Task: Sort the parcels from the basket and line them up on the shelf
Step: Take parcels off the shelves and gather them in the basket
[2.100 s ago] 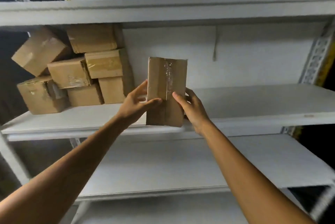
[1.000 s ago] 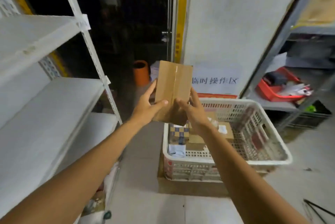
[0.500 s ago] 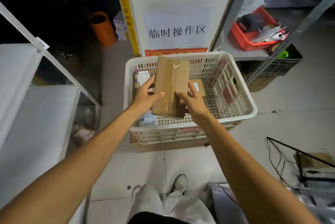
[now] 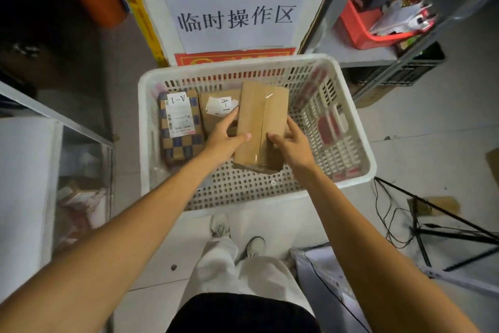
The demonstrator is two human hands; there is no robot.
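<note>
With the fingers [image 4: 243, 137] of the left hand [image 4: 222, 139] and right hand [image 4: 295, 147] clasping the plain brown taped cardboard parcel [image 4: 260, 116] by its sides over the white perforated plastic basket [image 4: 229, 68], I would turn it to find its label before shelving it.

The pale tiled floor [image 4: 432, 122] carries a white perforated basket [image 4: 243, 66], with the person's shoes [image 4: 255, 247] at its near side. Black tripod legs [image 4: 445, 232] and a thin cable [image 4: 386, 220] lie to the right, and a black crate [image 4: 405, 75] sits under the grey shelf board [image 4: 359, 56] at the upper right. On the basket's holed bottom lie a checkered parcel [image 4: 181, 130] with an "A-1" label and, just beside it on the right, a brown parcel [image 4: 213, 119] also labelled "A-1". The grey board holds a red tray [image 4: 356, 27] of papers.
</note>
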